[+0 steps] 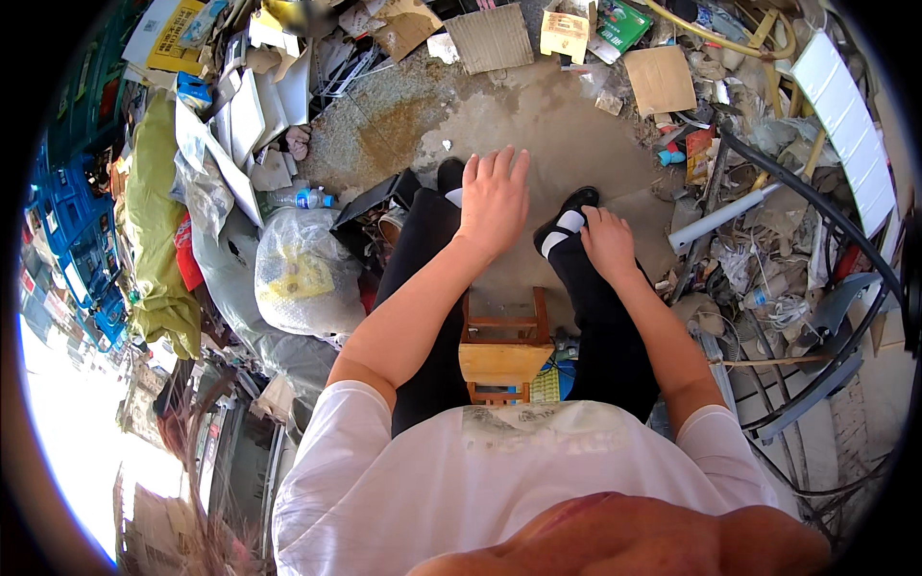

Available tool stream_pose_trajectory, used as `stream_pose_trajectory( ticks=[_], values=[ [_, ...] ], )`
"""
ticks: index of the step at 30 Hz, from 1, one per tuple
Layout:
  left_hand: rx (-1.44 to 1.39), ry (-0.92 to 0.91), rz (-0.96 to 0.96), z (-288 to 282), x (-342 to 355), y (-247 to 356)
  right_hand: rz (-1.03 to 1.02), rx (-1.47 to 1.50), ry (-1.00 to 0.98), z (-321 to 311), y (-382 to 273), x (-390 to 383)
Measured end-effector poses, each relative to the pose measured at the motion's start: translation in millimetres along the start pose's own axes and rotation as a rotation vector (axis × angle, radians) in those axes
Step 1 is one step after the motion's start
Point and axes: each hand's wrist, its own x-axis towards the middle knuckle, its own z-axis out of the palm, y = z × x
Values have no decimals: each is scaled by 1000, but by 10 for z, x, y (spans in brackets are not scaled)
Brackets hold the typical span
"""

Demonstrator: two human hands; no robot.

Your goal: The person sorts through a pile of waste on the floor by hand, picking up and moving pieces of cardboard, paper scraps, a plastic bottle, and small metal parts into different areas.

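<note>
My left hand (495, 204) is open above my left leg, its fingers stretched out and slightly apart, with nothing in it. Over my right lower leg, close to the black shoe (576, 204), my right hand (609, 245) hangs palm down. Its fingers are loosely bent and apart, and I see nothing held. Whether it touches the trouser leg (615, 326) I cannot tell. Between my legs stands a small wooden stool (504, 361). A black open box or bag (370, 206) lies left of my left knee.
A clear plastic bag (309, 274), a plastic bottle (305, 199) and an olive sack (158, 230) lie left. Flattened cardboard (490, 38) is ahead. At right a heap holds a grey pipe (725, 219), a black hose (816, 197) and a white panel (845, 130). Blue crates (82, 230) stand far left.
</note>
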Motion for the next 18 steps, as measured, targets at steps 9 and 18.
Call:
stream_pose_trajectory(
  ticks=[9,18],
  values=[
    [-413,256,-200,-727,-1543,368,40,263,-181,-841,-1373,-407],
    [-529,486,-602,-1865,-2444,-275,-12,282,-119,-2002,-1986,-356]
  ],
)
